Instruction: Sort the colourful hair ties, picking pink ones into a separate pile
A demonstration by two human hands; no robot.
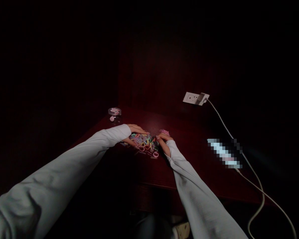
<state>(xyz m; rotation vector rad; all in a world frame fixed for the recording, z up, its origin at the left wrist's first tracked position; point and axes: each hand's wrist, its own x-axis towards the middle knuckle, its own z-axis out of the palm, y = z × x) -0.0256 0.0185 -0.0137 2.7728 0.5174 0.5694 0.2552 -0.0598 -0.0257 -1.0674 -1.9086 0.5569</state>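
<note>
A loose pile of small coloured hair ties (146, 146) lies on the dark red table, with pale thin strips among the rings. My left hand (136, 130) rests against the pile's left side, its fingers stretched over the far edge and its thumb apart on the near side. At the right edge is my right hand (165, 138), thumb and forefinger brought together at the tips. Whatever sits between those tips is too small and dark to make out. Just behind the right hand lies a pink bundle (164, 132), partly covered by it.
A clear round container (114, 112) with pale pink pieces stands at the table's back left. On the right, a blurred lit screen (224, 153) lies with a white cable (260, 186) near it. A charger (202, 98) sits in the wall socket (190, 98). The surroundings are very dark.
</note>
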